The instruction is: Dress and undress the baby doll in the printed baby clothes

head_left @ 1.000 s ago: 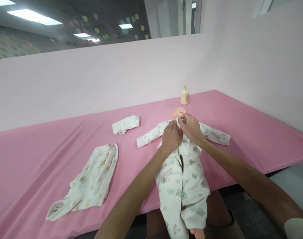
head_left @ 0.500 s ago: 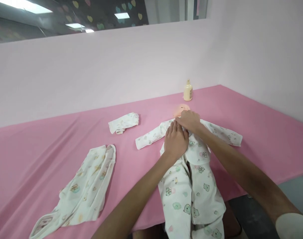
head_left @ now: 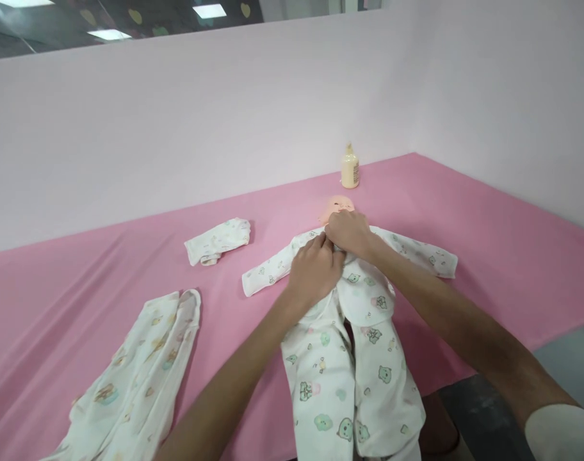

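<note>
A doll lies on its back, its pale head (head_left: 339, 203) partly hidden behind my right hand. It wears a white baby top (head_left: 369, 301) printed with green bears, sleeves spread to both sides, with matching baby pants (head_left: 323, 390) below. My right hand (head_left: 348, 232) is closed at the top's neckline, just under the doll's chin. Against it, my left hand (head_left: 316, 266) rests on the chest with its fingers bent, pinching the front of the top. My fingertips meet there, so the exact spot they grip is hidden.
A cream pump bottle (head_left: 349, 171) stands behind the doll's head. To the left lie a small folded white cloth (head_left: 219, 241) and a larger printed baby garment (head_left: 133, 378). Pink cloth (head_left: 104, 256) covers the table, with pale walls behind and at right.
The view has shifted, so everything sits a little further left. My left fingers, flatter before, are now more bent at the neckline; my right hand stays closed there.
</note>
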`<state>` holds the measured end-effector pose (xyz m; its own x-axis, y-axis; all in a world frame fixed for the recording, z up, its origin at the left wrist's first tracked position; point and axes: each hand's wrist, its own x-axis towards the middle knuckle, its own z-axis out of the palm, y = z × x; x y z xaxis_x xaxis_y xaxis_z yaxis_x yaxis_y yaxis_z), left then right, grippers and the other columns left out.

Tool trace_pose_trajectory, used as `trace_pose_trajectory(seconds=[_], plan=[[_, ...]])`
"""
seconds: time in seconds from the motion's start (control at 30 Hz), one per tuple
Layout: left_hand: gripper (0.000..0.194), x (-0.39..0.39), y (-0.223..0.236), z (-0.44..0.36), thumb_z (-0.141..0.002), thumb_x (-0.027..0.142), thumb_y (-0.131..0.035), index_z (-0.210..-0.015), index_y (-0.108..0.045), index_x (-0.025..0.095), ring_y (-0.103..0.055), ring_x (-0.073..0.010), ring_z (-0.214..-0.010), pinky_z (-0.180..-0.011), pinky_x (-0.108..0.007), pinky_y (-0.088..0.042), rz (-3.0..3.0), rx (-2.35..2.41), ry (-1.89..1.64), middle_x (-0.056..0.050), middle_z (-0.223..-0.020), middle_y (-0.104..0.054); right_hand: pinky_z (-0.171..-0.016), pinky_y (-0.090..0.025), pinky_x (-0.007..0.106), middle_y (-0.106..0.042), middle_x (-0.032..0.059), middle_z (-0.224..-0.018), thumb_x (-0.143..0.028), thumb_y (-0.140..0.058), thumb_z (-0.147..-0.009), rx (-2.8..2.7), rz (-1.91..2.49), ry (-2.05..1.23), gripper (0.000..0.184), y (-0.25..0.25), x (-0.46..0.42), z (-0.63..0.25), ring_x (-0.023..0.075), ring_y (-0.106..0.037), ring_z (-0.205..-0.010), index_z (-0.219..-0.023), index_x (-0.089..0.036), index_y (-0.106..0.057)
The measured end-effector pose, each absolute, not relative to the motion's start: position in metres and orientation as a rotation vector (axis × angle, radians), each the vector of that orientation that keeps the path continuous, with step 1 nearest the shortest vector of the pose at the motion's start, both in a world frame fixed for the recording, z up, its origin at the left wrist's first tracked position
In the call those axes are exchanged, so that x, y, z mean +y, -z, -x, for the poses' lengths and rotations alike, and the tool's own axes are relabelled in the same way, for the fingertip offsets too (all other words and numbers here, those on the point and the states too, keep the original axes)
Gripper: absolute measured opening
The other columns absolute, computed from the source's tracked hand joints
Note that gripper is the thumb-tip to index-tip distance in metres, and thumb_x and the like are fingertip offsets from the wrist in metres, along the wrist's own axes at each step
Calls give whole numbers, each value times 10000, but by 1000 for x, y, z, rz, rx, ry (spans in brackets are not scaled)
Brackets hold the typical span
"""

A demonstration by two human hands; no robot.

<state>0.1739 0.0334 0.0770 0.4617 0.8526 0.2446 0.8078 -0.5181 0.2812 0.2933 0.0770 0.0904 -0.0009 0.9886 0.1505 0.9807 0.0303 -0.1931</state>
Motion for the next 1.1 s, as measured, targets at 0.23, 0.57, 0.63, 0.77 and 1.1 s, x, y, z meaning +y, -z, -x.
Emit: trace_pose_trajectory(seconds=[0.23,0.57,0.63,0.77,1.1], plan=[[245,78,-96,-179,-888,179,-333,-900,-578,188,-617,-236,-858,-704,-343,-449,-2448,1564,-521,-96,-971,-664,-727,-453,288,-692,126,-975,-197,-442,-876,-2060,1976,-135,240,-85,72,-303,236,-645,-942,-965,-174,-663],[329,91,-70,-180,-964,266,-311,-1034,-625,197,-609,-225,-945,-811,-347,-469,-2616,1408,-541,-92,-1043,-615,-619,-338,261,-661,56,-855,-298,-425,-920,-1831,1931,-199,195,-70,69,-321,171,-572,-766,-850,-177,-561],[338,92,-71,-176,-961,279,-320,-1041,-642,214,-613,-222,-926,-799,-345,-473,-2608,1383,-522,-84,-1034,-610,-609,-331,253,-637,39,-794,-266,-426,-910,-1839,1892,-243,196,-72,67,-322,152,-540,-713,-782,-179,-548],[346,91,-73,-173,-966,312,-322,-1035,-651,228,-618,-241,-940,-793,-365,-474,-2609,1319,-529,-83,-1040,-602,-593,-312,243,-592,11,-674,-200,-426,-879,-1887,1858,-255,208,-77,61,-323,134,-494,-639,-702,-178,-534],[269,89,-76,-173,-945,202,-324,-921,-590,169,-609,-211,-905,-761,-334,-470,-2641,1248,-597,-90,-1009,-594,-580,-244,271,-690,64,-830,-233,-459,-859,-1955,2044,166,190,-76,62,-315,172,-562,-712,-810,-181,-635]])
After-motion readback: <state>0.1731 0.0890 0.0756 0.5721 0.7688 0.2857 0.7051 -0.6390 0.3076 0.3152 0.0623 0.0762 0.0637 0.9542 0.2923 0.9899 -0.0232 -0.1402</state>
